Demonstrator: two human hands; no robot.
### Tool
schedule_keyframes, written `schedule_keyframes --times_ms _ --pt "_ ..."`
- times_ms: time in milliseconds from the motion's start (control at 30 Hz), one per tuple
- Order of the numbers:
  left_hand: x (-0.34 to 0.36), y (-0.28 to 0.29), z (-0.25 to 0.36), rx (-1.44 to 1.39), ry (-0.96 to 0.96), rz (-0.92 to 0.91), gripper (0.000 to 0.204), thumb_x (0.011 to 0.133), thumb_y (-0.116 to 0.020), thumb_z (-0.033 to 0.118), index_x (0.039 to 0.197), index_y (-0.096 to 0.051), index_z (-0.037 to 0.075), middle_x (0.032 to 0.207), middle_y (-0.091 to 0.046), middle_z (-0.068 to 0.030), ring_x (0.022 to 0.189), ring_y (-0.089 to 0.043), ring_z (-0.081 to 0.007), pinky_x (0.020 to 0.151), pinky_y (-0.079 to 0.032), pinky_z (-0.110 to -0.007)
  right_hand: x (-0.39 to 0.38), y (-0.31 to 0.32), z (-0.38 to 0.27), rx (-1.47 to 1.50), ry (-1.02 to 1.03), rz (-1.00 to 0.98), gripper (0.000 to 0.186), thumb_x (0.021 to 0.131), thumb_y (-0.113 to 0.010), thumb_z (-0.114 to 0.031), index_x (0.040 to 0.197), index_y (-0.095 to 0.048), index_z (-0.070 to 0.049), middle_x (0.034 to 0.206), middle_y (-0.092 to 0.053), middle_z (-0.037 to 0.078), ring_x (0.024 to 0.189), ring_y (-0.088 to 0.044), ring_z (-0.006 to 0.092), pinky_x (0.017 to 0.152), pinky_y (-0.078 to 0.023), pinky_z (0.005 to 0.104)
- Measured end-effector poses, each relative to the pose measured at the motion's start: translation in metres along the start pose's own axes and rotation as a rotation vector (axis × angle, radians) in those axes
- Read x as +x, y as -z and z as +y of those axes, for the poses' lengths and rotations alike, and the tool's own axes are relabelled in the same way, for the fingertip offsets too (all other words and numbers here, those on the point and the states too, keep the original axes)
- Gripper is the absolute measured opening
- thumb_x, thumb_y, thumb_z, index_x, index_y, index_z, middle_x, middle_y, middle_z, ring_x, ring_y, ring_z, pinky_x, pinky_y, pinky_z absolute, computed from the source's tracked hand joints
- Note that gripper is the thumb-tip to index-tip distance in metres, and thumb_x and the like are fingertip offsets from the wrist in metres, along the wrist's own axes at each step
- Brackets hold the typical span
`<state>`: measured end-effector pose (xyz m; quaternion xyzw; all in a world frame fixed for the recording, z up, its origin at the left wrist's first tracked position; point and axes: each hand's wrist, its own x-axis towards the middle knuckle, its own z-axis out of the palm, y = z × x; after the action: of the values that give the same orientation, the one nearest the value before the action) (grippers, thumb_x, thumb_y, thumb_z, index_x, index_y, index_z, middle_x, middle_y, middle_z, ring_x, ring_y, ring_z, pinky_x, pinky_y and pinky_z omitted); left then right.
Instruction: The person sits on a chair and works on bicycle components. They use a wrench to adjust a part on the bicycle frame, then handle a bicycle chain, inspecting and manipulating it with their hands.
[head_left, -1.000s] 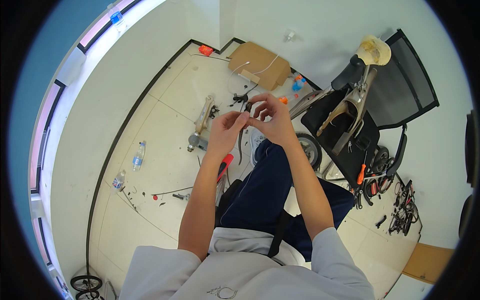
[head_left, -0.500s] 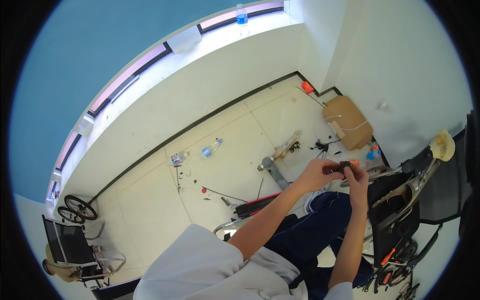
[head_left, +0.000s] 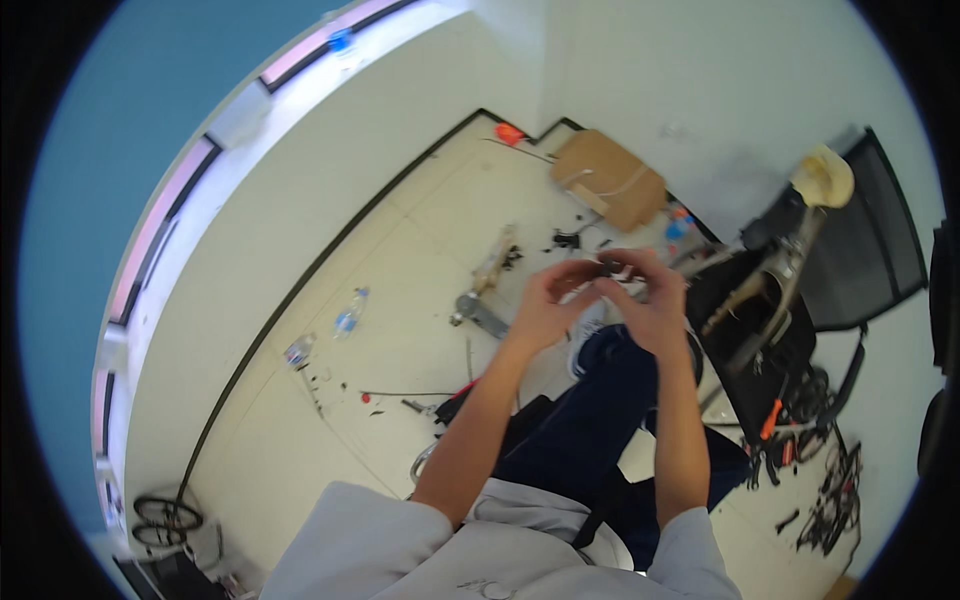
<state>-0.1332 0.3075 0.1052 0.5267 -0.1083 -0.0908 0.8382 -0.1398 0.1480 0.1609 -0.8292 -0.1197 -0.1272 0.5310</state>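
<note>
A small dark part (head_left: 607, 268), too blurred to name by kind, sits between my fingertips in front of me. My left hand (head_left: 550, 308) pinches it from one side, with thumb and fingers curled toward it. From the other side my right hand (head_left: 652, 302) closes on it, thumb low and fingers above. Both hands hang over the floor beyond my knees, and the fingers hide most of the part. Past the left hand, a grey and tan bicycle frame piece (head_left: 484, 312) lies on the floor.
To the right, a black mesh chair (head_left: 865, 240) bears a metal bicycle frame part (head_left: 785, 265) and an orange-handled screwdriver (head_left: 771, 419). A cardboard piece (head_left: 610, 178) leans by the wall. Two plastic bottles (head_left: 350, 313) and scattered small parts lie on the floor; cables (head_left: 835, 500) lie at lower right.
My view has swung to the right, so the room shifts left in the picture. Both hands still hold the small dark part, and the right hand's fingers now reach over it more.
</note>
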Motion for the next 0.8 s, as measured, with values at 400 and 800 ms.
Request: schedule_keyframes --times_ms 400,800 --pt "-0.002 -0.004 -0.001 0.049 0.033 0.073 0.022 0.090 -0.063 -0.003 0.111 -0.066 -0.005 0.104 -0.070 -0.0101 0.095 -0.066 -0.0140 0.086 -0.053 -0.027 -0.010 0.004 0.011 0.416 -0.219 -0.090 0.033 0.089 -0.069 -0.017 0.118 -0.063 -0.003 0.104 -0.068 0.004 0.093 -0.060 0.0125 0.081 -0.047 0.0272" --pt "-0.002 -0.004 0.002 0.089 0.030 0.108 0.026 0.089 -0.063 -0.004 0.115 -0.065 -0.007 0.104 -0.070 -0.0121 0.095 -0.066 -0.0150 0.086 -0.052 -0.027 -0.011 -0.002 0.011 0.223 -0.217 -0.080 0.037 0.079 -0.078 -0.020 0.109 -0.068 -0.001 0.095 -0.070 0.004 0.086 -0.062 0.0110 0.075 -0.047 0.0274"
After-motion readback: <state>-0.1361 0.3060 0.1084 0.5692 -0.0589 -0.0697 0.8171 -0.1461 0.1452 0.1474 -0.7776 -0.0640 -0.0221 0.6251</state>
